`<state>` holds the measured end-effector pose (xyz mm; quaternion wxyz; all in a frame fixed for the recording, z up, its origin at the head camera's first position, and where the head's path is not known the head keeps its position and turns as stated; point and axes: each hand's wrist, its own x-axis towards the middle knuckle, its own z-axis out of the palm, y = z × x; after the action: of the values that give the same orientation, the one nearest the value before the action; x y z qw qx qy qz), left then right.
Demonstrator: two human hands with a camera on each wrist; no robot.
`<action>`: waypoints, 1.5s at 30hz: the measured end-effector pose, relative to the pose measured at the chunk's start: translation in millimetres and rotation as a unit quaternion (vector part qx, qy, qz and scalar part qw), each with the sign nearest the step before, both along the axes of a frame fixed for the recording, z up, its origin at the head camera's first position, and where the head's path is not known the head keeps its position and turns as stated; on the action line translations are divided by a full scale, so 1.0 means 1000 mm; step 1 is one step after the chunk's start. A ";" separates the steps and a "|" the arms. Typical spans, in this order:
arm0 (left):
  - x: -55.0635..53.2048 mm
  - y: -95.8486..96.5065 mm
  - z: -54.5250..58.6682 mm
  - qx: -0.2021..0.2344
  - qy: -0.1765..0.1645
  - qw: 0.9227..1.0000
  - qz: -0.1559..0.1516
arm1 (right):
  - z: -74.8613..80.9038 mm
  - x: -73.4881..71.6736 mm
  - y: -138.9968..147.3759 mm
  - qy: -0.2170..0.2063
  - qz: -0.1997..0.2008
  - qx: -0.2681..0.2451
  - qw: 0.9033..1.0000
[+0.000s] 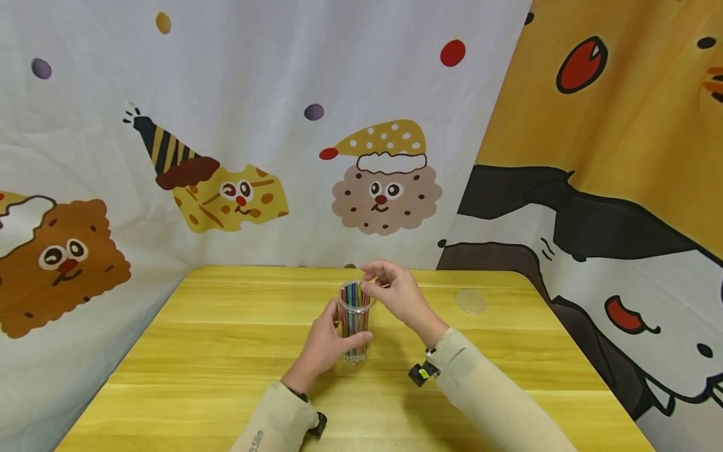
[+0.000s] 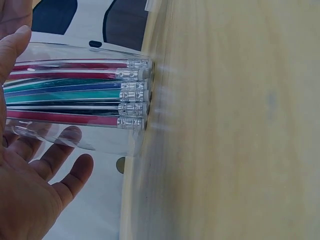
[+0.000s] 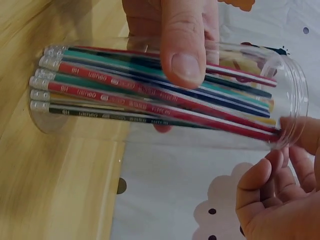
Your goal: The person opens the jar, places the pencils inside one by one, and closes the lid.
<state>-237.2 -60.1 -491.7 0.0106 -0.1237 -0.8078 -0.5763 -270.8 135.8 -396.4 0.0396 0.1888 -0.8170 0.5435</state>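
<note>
A clear plastic jar stands upright on the table, full of pencils in red, green, blue and black. Their eraser ends point down and their tips sit near the mouth. My left hand holds the jar from the left side, thumb across its front; in the right wrist view that thumb presses the wall. At the jar's rim is my right hand, its thumb by the pencil tips and its other fingers loosely bent, apart from the thumb. I see no pencil lifted out.
A clear round lid lies flat on the wooden table, to the right of the jar. Behind the table's back edge hangs a white curtain with cartoon prints, and an orange printed cloth hangs on the right.
</note>
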 end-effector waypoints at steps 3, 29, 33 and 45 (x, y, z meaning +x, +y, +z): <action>0.001 0.000 -0.001 0.001 -0.003 1.000 0.000 | -0.001 0.000 0.006 -0.007 0.001 -0.012 1.000; 0.002 -0.001 -0.002 -0.003 -0.016 1.000 0.003 | -0.060 -0.044 0.212 -0.043 -0.186 0.243 0.951; 0.002 0.000 -0.002 -0.002 -0.016 1.000 0.002 | -0.068 -0.046 0.221 -0.069 -0.162 0.290 0.941; 0.002 0.000 -0.003 -0.004 -0.014 1.000 0.004 | -0.090 -0.050 0.227 -0.091 -0.137 0.345 0.924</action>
<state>-235.2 -60.0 -494.3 0.0014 -0.1123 -0.8109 -0.5744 -320.9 363.1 -486.3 -0.0282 0.0268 -0.9719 0.2320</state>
